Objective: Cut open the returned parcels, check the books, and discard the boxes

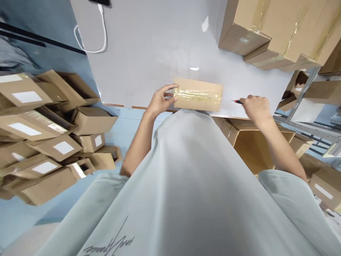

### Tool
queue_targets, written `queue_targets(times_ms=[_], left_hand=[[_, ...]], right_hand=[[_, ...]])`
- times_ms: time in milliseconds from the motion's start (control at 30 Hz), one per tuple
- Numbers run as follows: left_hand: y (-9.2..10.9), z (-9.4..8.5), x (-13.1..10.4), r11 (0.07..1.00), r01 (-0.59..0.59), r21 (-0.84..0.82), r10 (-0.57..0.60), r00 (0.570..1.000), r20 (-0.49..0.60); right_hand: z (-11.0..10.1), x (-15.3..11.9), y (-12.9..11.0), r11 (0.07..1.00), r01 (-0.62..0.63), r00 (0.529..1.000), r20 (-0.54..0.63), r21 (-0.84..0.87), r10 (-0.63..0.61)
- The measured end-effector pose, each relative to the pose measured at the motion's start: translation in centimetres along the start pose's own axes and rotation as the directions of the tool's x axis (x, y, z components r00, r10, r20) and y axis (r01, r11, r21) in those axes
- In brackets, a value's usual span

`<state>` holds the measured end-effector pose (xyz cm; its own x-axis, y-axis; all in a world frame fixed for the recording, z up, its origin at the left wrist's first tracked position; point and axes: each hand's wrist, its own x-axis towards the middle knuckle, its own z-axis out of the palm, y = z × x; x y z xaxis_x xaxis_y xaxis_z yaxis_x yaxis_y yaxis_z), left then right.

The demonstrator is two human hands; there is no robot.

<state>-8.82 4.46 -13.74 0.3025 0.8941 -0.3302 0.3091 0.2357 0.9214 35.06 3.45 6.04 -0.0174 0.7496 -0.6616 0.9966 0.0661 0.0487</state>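
Note:
A small cardboard box [198, 95] lies flat at the table's near edge, with shiny clear tape running along its top. My left hand [161, 100] grips the left end of this box, the thumb and fingers pressed to its side. To the right of the box, my right hand [257, 108] is closed around a slim pointed tool [238, 101] with a red and black handle. The tool's thin tip points left toward the box, with a gap between them. Most of its handle is hidden in my fist.
Large taped boxes [266, 32] stand at the table's back right. A white cable [105, 35] lies at the back left of the table [138, 46]. Many boxes [53, 135] are piled on the left floor. Below my right arm is an open carton [253, 149], beside a metal shelf [306, 124].

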Motion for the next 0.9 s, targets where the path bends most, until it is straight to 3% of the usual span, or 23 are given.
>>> queue_targets(times_ms=[67, 133, 167, 200, 267, 333, 400, 500, 600, 700, 800, 900], left_hand=[[-0.2, -0.9, -0.1, 1.0, 0.017, 0.016, -0.016, 0.999, -0.028], [-0.5, -2.1, -0.3, 0.999, 0.04, 0.022, -0.039, 0.998, -0.048], [-0.7, -2.6, -0.4, 0.998, 0.054, 0.021, -0.053, 0.997, -0.055], [-0.8, -3.0, -0.5, 0.997, 0.071, 0.018, -0.069, 0.996, -0.064], [-0.9, -3.7, -0.5, 0.995, 0.104, 0.011, -0.102, 0.991, -0.088], [-0.9, -4.0, -0.4, 0.992, 0.129, 0.014, -0.126, 0.985, -0.116], [-0.8, -4.3, -0.4, 0.988, 0.147, 0.037, -0.14, 0.979, -0.15], [-0.8, -4.6, -0.6, 0.976, 0.192, 0.097, -0.169, 0.964, -0.205], [-1.3, -4.2, -0.3, 0.966, 0.235, 0.105, -0.208, 0.953, -0.218], [-1.9, -1.5, 1.0, 0.961, 0.273, 0.044, -0.265, 0.955, -0.131], [-2.1, 3.4, 2.8, 0.955, 0.296, 0.006, -0.296, 0.955, 0.014], [-1.8, 7.6, 4.3, 0.975, 0.221, 0.027, -0.223, 0.963, 0.154]], right_hand=[[1.1, 0.4, 2.6, 0.996, -0.065, 0.997, -0.042, 0.059, 0.067], [3.2, 1.6, 3.8, 0.946, -0.116, 0.986, -0.081, 0.303, 0.147], [4.7, 2.4, 3.5, 0.869, -0.155, 0.974, -0.074, 0.469, 0.214], [6.3, 3.4, 2.7, 0.749, -0.187, 0.957, -0.055, 0.636, 0.285], [9.6, 5.2, -0.4, 0.411, -0.198, 0.948, 0.067, 0.89, 0.312], [12.5, 6.6, -4.4, 0.124, -0.223, 0.948, 0.185, 0.967, 0.258], [14.4, 7.4, -8.0, -0.068, -0.21, 0.948, 0.22, 0.975, 0.232], [15.4, 7.2, -10.6, -0.209, -0.134, 0.943, 0.19, 0.969, 0.272], [14.8, 5.8, -10.5, -0.223, -0.075, 0.943, 0.142, 0.972, 0.302], [12.9, 3.6, -8.9, -0.151, 0.016, 0.922, 0.044, 0.988, 0.385], [10.4, 1.6, -7.5, 0.039, 0.089, 0.874, -0.096, 0.995, 0.476], [8.6, 0.9, -7.3, 0.332, 0.081, 0.833, -0.247, 0.94, 0.495]])
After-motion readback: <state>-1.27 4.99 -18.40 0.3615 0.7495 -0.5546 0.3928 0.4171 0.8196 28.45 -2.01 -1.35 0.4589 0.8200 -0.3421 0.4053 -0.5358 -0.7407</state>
